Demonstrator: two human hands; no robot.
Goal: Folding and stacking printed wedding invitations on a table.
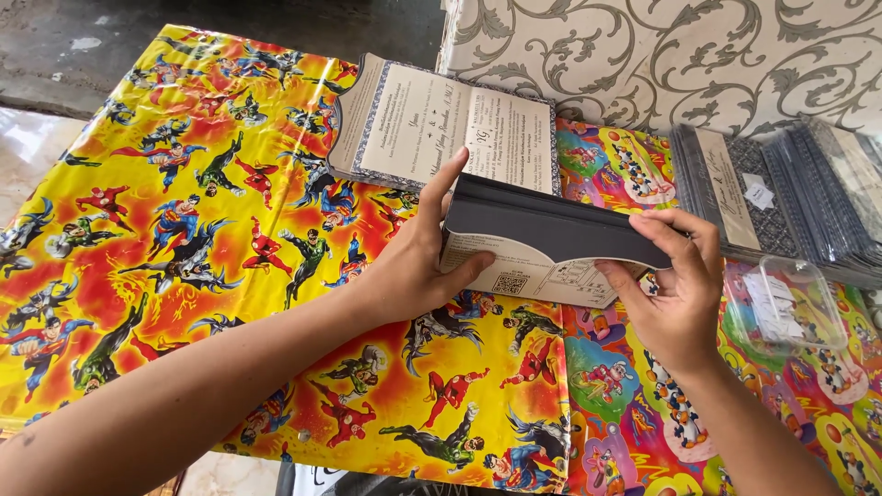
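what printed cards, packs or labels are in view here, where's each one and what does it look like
Folded card: centre, held by left hand and right hand; dark outside, cream printed inside with a small square code.
Open card: flat on the table behind it; cream printed panels, dark patterned border.
Sleeved cards: stacked at right; clear sleeves, dark patterned covers, cream strip.
White label: small tag on that stack.
Clear plastic box: right, near the edge; white slips inside.

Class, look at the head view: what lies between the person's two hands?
A folded card, dark outside and cream inside, spans the gap. The left hand grips one end, the right hand the other, above the cartoon-print table cover.
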